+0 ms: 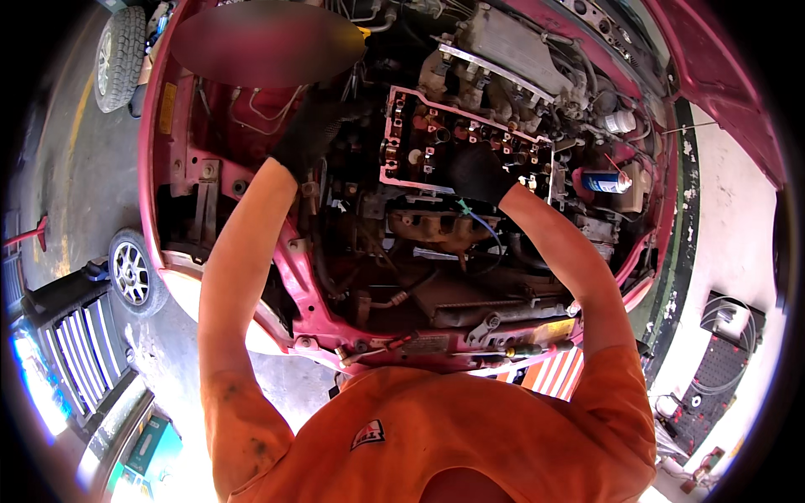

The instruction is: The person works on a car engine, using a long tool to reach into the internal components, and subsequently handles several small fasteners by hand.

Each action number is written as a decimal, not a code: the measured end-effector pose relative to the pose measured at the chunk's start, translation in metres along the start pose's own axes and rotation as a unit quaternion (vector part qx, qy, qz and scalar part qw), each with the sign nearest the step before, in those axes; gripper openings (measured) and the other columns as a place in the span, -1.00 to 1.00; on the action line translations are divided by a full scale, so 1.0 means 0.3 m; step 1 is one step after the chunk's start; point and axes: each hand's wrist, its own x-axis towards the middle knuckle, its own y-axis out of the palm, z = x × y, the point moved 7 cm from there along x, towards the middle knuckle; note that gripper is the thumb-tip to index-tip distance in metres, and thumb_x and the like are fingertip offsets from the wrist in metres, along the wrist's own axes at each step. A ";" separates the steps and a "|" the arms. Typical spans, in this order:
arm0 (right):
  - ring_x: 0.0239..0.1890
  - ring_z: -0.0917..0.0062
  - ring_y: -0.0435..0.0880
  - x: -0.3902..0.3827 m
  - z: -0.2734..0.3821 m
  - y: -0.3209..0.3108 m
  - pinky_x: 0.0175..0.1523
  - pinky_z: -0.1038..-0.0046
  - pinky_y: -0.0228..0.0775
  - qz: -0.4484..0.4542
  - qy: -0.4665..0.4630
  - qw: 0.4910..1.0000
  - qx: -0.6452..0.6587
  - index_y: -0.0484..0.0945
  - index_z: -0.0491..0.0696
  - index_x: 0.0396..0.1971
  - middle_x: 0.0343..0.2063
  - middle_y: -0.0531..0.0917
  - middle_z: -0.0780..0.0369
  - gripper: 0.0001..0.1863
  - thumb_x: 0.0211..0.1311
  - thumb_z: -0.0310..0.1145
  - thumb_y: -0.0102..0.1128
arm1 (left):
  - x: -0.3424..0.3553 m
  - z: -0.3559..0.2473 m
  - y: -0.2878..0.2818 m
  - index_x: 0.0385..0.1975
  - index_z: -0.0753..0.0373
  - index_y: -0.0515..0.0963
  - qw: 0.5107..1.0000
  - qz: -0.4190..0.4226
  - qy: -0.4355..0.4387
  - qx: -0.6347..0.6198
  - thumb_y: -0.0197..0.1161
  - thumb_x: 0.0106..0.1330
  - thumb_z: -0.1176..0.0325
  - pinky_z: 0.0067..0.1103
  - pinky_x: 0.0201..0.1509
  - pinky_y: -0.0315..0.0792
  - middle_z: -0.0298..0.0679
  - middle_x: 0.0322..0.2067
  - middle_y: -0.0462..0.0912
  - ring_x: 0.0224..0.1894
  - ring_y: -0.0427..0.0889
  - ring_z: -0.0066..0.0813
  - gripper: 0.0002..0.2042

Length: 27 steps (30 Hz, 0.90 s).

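Note:
I lean over a red car's engine bay with black gloves on both hands. The open cylinder head (408, 181), framed by a pinkish-red edge, lies in the middle with its inner parts exposed. My right hand (480, 173) rests over its near right part, and its fingers blend into the dark engine. My left hand (312, 134) is at the left end of the engine, beside the cylinder head, with its fingers lost in shadow. A rusty exhaust manifold (436, 230) sits on the near side, and a thin blue tube (486, 225) hangs close to my right hand.
Beyond the head is the grey intake manifold (507, 50). A spray can (605, 181) lies at the right of the bay, near a white reservoir (619, 122). Tools lie along the red front crossmember (436, 356). Wheels (134, 272) stand on the floor at left.

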 end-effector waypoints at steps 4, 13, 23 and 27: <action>-0.62 0.27 0.58 0.001 0.001 0.001 -0.57 0.24 0.35 -0.010 -0.017 1.000 0.002 0.59 -0.03 -0.69 -0.76 0.52 0.16 -0.91 -0.27 -0.35 0.20 | 0.007 0.011 -0.009 -0.36 0.21 0.62 1.000 -0.005 -0.011 0.002 0.30 0.28 0.19 -0.70 -0.52 0.30 -0.37 -0.47 0.66 -0.58 0.49 -0.67 -0.79; -0.52 0.30 0.64 0.014 0.020 -0.141 -0.53 0.28 0.43 -0.031 -0.039 0.997 0.053 0.62 0.02 -0.29 -0.51 0.60 0.17 -0.73 -0.10 -0.36 0.20 | 0.015 0.002 -0.026 -0.39 0.23 0.61 0.999 0.015 0.029 -0.005 0.31 0.26 0.22 -0.66 -0.48 0.34 -0.35 -0.47 0.64 -0.57 0.50 -0.64 -0.80; -0.47 0.30 0.63 0.004 0.016 -0.133 -0.52 0.25 0.41 -0.032 0.037 0.999 -0.008 0.52 -0.15 -0.15 -0.48 0.60 0.13 -0.66 0.05 -0.34 0.15 | 0.006 0.007 -0.020 -0.37 0.24 0.61 1.000 0.001 0.003 -0.002 0.29 0.28 0.23 -0.66 -0.43 0.38 -0.38 -0.47 0.61 -0.54 0.52 -0.64 -0.81; -0.54 0.28 0.61 -0.004 -0.005 -0.030 -0.54 0.24 0.37 -0.021 0.039 0.998 0.034 0.57 -0.06 -0.23 -0.59 0.57 0.16 -0.72 0.00 -0.35 0.15 | 0.001 -0.016 0.011 -0.34 0.24 0.61 1.000 0.000 0.012 0.004 0.29 0.28 0.22 -0.68 -0.43 0.36 -0.39 -0.48 0.59 -0.53 0.52 -0.65 -0.80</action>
